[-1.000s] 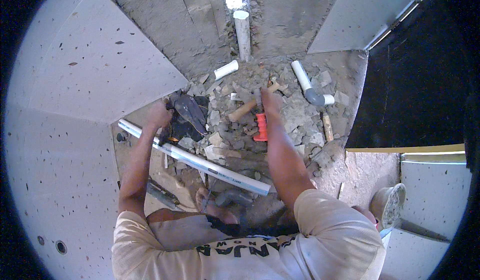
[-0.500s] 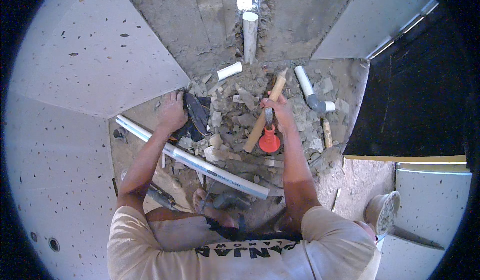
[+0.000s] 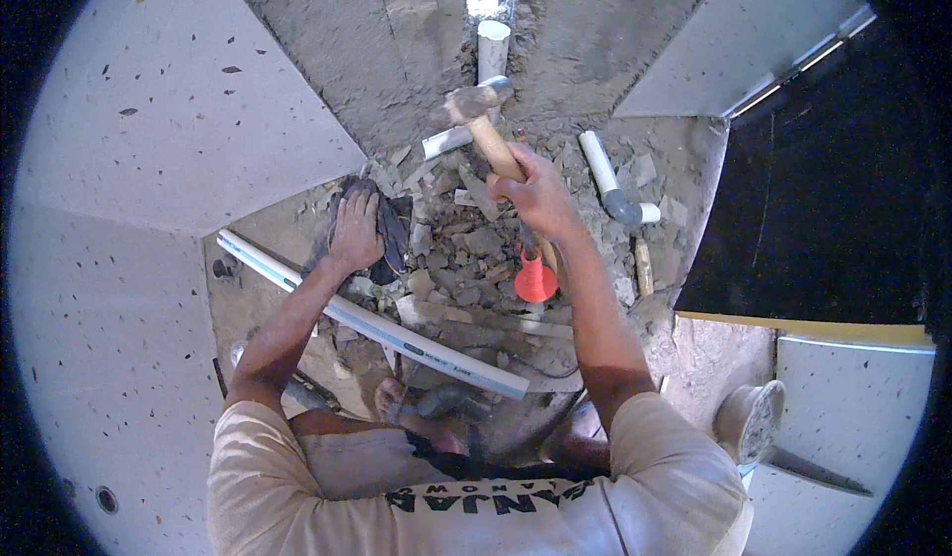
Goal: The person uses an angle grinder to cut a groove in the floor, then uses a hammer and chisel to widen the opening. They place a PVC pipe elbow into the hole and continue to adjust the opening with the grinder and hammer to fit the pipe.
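I see a loose, sand-coloured shirt with short, creased sleeves. Dark block lettering runs along its front edge, and a thin dark line marks its right side. Left hand and right hand are bare, like the forearms. Pale cloth covers one thigh; shadow leaves me unsure, but it looks like shorts.

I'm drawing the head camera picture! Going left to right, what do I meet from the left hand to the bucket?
Left hand, hammer in the right hand, bent pipe, bucket.
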A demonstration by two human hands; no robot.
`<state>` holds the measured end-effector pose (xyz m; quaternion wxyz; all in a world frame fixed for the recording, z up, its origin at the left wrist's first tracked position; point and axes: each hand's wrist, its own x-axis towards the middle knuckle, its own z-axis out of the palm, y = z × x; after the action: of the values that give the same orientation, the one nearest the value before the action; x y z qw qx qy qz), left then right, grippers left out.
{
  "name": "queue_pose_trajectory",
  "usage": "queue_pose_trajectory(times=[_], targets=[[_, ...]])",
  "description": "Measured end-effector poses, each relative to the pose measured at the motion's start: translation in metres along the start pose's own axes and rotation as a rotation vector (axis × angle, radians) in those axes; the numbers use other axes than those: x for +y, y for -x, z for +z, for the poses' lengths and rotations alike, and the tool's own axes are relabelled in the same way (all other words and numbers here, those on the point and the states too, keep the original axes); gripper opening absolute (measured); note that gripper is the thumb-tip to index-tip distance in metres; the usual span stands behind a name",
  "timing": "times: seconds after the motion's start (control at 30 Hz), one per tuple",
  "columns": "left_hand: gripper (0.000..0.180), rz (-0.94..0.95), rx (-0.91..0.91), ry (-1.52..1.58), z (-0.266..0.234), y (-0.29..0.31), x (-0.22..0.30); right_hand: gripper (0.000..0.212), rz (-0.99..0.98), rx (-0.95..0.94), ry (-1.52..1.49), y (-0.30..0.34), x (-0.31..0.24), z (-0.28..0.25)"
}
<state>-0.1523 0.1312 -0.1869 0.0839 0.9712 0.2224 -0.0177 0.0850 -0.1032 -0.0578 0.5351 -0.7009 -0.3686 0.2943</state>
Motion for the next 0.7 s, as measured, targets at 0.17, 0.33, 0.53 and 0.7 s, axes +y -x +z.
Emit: queue_pose_trajectory(times=[0.17,0.33,0.53,0.7], targets=[[0.082,0.007,-0.030,0.019,0.003,0.002,-0.004,0.040,-0.036,-0.201,0.449,-0.014,-0.013,-0.011],[0.084,0.031,-0.010,0.008,0.013,-0.002,-0.007,0.041,-0.073,-0.444,1.050,-0.034,0.011,-0.040],[0.085,0.002,-0.081,-0.012,0.005,-0.006,-0.002,0.041,-0.240,-0.596,1.212,-0.070,0.014,-0.050],[0.087,0.033,-0.048,-0.005,0.009,-0.007,-0.004,0.041,-0.217,-0.549,1.322,-0.133,0.005,-0.054]])
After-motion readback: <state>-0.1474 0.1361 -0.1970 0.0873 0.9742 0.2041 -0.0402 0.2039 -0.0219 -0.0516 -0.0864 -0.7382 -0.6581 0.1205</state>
